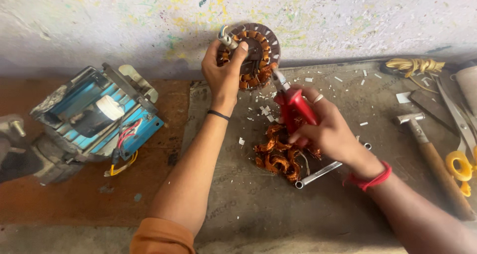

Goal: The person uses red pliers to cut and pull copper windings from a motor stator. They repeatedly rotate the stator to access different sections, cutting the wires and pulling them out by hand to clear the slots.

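my left hand (224, 75) has its grip closed around the rim of a round motor stator (254, 55), holding it tilted up above the counter (238, 194), near the wall. my right hand (325, 129) is wrapped tight on red-handled pliers (293, 107), whose tip touches the stator's lower edge. a heap of pulled copper wire (278, 154) lies just under that hand, beside a metal spanner (323, 172). a blue motor housing (94, 115) sits well to the left, a hammer (432, 159) to the right.

Left hand (224, 77) gripping round stator (253, 55) upright; right hand (325, 127) working red-handled pliers (290, 102) at its copper windings, above pulled copper wire (278, 154).
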